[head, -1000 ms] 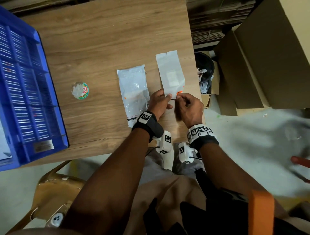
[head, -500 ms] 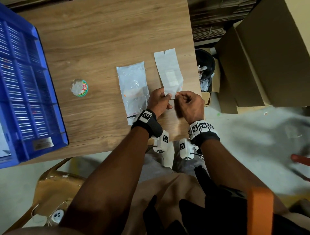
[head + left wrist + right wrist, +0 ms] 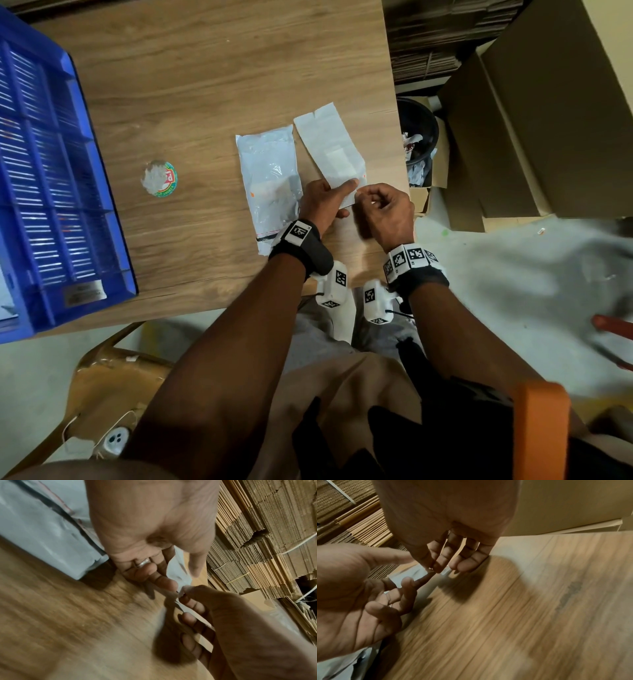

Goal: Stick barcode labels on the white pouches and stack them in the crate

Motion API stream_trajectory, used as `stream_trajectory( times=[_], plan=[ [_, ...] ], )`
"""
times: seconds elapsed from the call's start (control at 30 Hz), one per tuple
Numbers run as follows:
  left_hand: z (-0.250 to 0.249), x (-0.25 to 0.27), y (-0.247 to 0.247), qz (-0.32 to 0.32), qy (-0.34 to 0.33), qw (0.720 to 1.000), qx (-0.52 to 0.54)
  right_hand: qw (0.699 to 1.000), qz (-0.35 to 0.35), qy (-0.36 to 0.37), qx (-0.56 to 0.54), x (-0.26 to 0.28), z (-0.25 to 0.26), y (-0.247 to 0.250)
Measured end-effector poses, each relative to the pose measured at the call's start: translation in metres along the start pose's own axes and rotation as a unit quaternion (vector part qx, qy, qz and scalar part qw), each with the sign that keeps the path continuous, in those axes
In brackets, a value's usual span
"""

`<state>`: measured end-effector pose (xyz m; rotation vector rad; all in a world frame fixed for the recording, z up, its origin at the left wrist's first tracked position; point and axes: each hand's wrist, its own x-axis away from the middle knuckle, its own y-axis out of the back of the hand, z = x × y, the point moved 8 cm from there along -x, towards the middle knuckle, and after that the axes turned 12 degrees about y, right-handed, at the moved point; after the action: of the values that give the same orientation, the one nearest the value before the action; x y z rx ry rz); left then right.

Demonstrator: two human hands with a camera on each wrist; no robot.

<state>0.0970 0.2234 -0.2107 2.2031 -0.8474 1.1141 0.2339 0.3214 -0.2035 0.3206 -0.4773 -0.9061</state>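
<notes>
One white pouch [image 3: 270,181] lies unlabelled on the counter [image 3: 205,85] beside the label sheet [image 3: 330,150]; the left hand [image 3: 323,202] pins that sheet while the right hand [image 3: 387,212] pinches its corner, peeling. Stacking in the blue crate [image 3: 51,171] remains.

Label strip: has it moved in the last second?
Yes. The label strip has swung left: its far corner now nearly meets the white pouch, where a gap showed before.

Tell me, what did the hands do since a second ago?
Not much. Both hands closed in at the near end of the label strip: the left hand now lays its thumb over it, and the right hand pinches its corner, as if to peel a label. The strip turned slightly. The pouch, crate and round sticker stayed put.
</notes>
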Motion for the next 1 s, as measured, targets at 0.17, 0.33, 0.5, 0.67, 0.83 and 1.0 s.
stream_trajectory(
  times=[0.17, 0.33, 0.5, 0.67, 0.83, 1.0],
  plan=[
    [-0.002, -0.001, -0.001, -0.002, -0.024, 1.000, 0.019, 1.000, -0.021, -0.001, -0.014, 0.000, 0.001, 0.002],
    [0.001, -0.001, 0.000, -0.014, -0.025, 0.999, 0.014, 0.999, -0.045, -0.013, -0.017, -0.001, 0.000, 0.005],
    [-0.001, -0.001, 0.001, -0.023, -0.038, 0.999, 0.000, 0.998, -0.058, -0.007, -0.024, 0.000, 0.008, 0.008],
    [-0.004, 0.004, -0.001, -0.014, -0.037, 0.999, 0.019, 0.998, -0.052, -0.005, 0.017, -0.004, 0.013, 0.008],
    [-0.004, 0.004, -0.001, -0.008, -0.027, 0.999, 0.044, 0.998, -0.014, -0.018, 0.060, -0.005, 0.011, 0.000],
    [-0.003, 0.000, -0.004, -0.008, -0.021, 0.998, 0.062, 0.999, -0.018, -0.012, 0.037, -0.004, 0.014, -0.005]
  ],
)
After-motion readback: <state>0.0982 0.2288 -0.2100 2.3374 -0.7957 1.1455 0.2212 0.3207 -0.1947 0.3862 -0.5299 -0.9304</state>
